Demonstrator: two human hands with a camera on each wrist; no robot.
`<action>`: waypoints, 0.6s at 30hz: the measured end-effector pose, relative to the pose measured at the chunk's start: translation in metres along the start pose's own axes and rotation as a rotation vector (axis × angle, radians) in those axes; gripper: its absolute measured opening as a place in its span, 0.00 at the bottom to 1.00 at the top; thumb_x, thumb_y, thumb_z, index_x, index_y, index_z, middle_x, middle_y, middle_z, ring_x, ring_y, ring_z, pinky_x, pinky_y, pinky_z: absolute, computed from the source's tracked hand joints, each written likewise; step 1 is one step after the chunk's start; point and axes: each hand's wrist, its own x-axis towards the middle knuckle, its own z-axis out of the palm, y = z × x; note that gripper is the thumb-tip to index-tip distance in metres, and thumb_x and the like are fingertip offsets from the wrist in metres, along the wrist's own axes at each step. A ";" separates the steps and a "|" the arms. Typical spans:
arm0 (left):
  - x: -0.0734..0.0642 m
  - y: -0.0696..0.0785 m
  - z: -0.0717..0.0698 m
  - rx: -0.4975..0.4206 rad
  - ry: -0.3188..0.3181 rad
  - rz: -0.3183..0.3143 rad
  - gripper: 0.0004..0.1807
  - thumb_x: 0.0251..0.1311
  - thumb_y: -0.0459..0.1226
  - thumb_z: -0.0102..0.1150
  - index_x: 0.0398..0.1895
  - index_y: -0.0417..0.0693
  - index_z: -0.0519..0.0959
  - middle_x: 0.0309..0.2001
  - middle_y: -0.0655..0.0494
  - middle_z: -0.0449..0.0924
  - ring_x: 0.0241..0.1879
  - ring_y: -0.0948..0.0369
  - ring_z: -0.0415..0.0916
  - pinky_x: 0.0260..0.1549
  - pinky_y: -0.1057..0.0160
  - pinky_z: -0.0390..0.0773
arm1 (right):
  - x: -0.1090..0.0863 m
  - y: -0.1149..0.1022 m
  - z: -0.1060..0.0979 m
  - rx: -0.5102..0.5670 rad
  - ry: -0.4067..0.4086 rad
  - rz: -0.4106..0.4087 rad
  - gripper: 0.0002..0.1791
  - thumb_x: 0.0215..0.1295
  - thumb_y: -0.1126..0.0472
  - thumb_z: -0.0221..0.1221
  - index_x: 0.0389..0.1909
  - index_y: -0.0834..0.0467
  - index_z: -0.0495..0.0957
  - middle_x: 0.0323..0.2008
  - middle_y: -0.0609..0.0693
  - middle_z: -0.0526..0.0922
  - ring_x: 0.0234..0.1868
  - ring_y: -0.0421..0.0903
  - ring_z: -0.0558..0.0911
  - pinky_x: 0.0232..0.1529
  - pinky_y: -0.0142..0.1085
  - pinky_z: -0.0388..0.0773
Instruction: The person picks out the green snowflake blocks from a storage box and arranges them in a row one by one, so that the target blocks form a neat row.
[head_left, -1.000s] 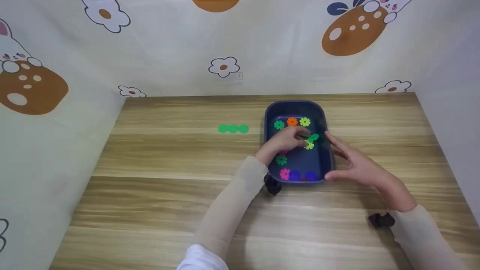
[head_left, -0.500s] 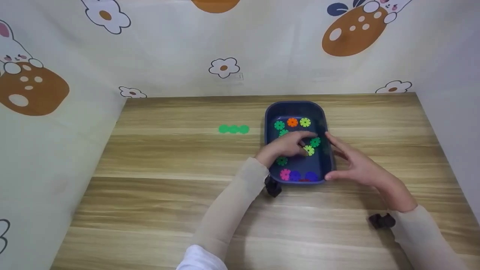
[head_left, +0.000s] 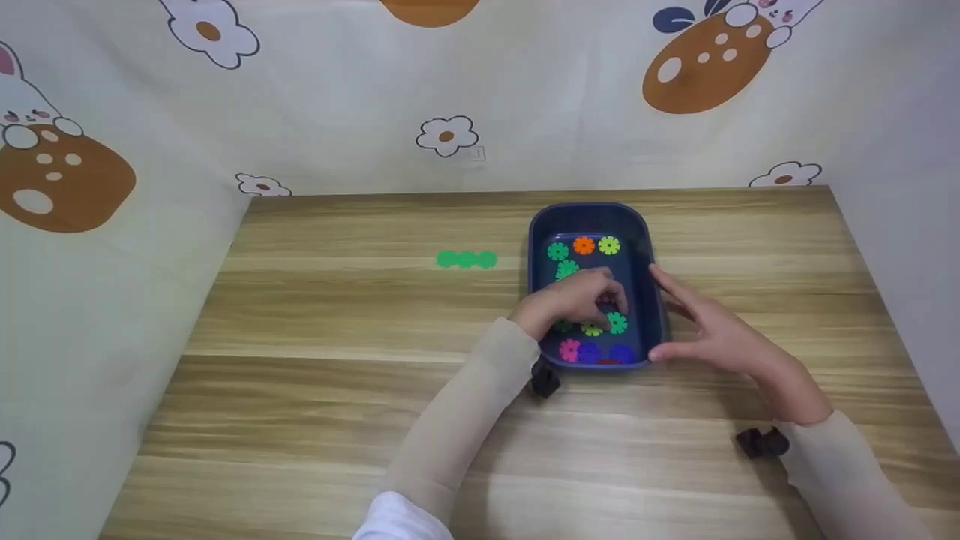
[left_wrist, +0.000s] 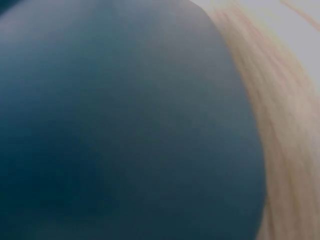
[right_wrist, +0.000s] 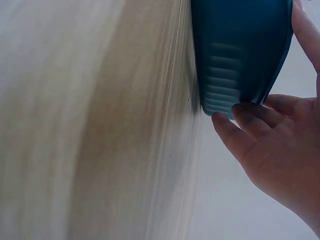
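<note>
A dark blue plastic box stands on the wooden table, with flower-shaped toy discs scattered over its floor. My left hand reaches into it over the left rim. Its curved fingertips are at a green disc and a yellow disc, both lying face up; some discs are hidden beneath this hand. My right hand rests against the right wall, thumb and fingers spread along it. In the right wrist view, its fingertips touch the ribbed outer wall. The box's wall, blurred, fills most of the left wrist view.
Left of the box lies a row of joined green discs. An orange disc is at the box's far end; pink and blue discs are at its near end. A patterned sheet stands behind the table.
My left hand has moved toward the near end of the box. The green and yellow discs at its fingertips have shifted nearer and left. My right hand has stayed against the wall.
</note>
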 end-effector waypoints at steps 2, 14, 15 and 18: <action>0.000 0.000 0.000 0.008 0.004 -0.001 0.15 0.56 0.36 0.72 0.48 0.50 0.84 0.51 0.52 0.75 0.46 0.61 0.73 0.48 0.70 0.74 | 0.000 0.000 0.000 0.005 -0.002 0.002 0.59 0.56 0.58 0.72 0.80 0.47 0.43 0.80 0.59 0.44 0.73 0.71 0.59 0.70 0.66 0.58; 0.001 0.000 -0.001 -0.220 0.092 -0.045 0.07 0.59 0.31 0.67 0.39 0.48 0.81 0.39 0.55 0.84 0.37 0.65 0.78 0.36 0.75 0.77 | 0.000 0.000 0.001 0.018 -0.002 0.001 0.59 0.57 0.59 0.72 0.80 0.46 0.42 0.80 0.60 0.44 0.73 0.72 0.59 0.70 0.66 0.58; 0.000 0.000 -0.002 -0.243 0.106 -0.042 0.06 0.59 0.31 0.67 0.39 0.47 0.82 0.38 0.55 0.84 0.36 0.65 0.78 0.35 0.75 0.77 | 0.000 0.000 0.001 0.020 -0.002 0.001 0.59 0.57 0.59 0.72 0.80 0.46 0.42 0.80 0.60 0.44 0.73 0.72 0.59 0.70 0.66 0.58; -0.001 0.000 -0.002 -0.321 0.136 -0.027 0.05 0.60 0.30 0.66 0.38 0.45 0.83 0.37 0.52 0.85 0.33 0.65 0.79 0.32 0.75 0.79 | 0.001 0.000 0.001 0.018 -0.003 -0.004 0.59 0.56 0.59 0.72 0.80 0.47 0.42 0.80 0.60 0.44 0.73 0.72 0.59 0.70 0.66 0.58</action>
